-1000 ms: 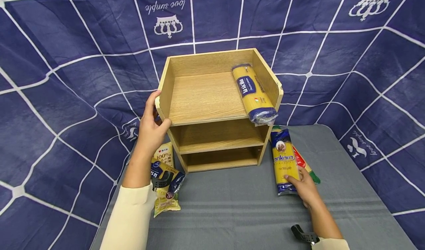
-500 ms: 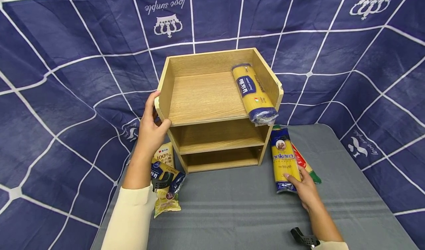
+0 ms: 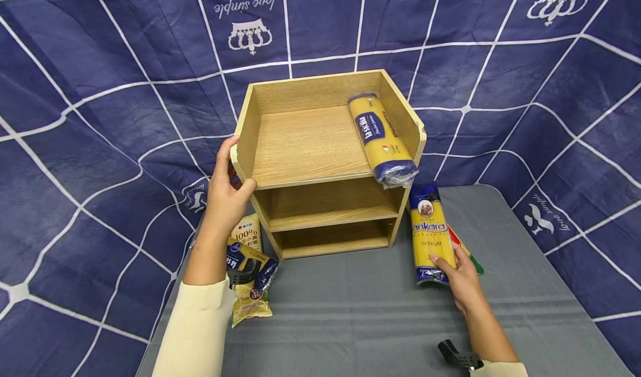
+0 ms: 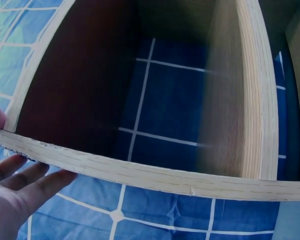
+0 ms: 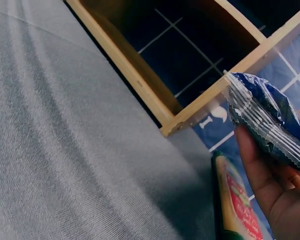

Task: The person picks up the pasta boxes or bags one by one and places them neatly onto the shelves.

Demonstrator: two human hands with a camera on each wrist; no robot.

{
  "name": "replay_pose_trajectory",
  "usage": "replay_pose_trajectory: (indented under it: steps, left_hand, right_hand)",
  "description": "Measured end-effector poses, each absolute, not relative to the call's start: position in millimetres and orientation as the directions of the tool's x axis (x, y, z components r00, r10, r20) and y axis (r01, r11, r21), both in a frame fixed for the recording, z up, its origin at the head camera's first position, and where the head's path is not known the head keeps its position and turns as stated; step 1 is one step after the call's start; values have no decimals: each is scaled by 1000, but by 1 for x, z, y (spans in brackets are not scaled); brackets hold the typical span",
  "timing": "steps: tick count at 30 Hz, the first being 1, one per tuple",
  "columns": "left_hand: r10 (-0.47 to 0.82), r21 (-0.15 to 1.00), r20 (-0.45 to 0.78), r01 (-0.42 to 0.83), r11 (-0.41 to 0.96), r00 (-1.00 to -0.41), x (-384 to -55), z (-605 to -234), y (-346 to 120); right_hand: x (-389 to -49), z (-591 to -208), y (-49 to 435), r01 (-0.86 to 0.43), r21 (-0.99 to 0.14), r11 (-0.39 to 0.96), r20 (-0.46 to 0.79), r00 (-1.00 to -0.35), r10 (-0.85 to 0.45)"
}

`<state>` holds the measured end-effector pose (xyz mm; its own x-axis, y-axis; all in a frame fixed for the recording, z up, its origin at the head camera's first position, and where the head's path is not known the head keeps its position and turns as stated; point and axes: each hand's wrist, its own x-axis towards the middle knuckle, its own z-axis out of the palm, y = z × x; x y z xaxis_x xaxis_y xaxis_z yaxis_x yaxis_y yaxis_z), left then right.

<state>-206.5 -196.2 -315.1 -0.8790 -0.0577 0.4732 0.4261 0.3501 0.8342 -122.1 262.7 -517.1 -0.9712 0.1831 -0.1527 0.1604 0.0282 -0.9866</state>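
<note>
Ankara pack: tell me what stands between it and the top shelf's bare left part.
Straight across, the right side wall and, just inside it, the La Sicilia pack. Nothing visible separates the right grip from the Ankara pack it holds.

Left hand raised, fingers gripping; right hand lower, thumb and fingers pinching; both forearms stretched forward.

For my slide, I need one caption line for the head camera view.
The left hand grips the wooden shelf by one corner; the right hand holds a yellow Ankara pack.
</note>
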Motion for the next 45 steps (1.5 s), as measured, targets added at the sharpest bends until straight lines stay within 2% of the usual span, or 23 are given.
replay_pose_trajectory:
  steps: [10, 31, 45]
  left_hand:
    - [-53, 833, 474, 427, 353, -879, -207, -315, -195]
    - [-57, 835, 473, 427, 347, -879, -206, -315, -195]
    - [-56, 830, 475, 426, 361, -878, -207, -316, -196]
  right_hand:
    - [-122, -509, 261, 97, -989, -112, -113, -983, 144]
    - [-123, -482, 254, -50, -955, -292, 9, -990, 141]
    - [-126, -462, 250, -138, -943, -303, 105, -987, 123]
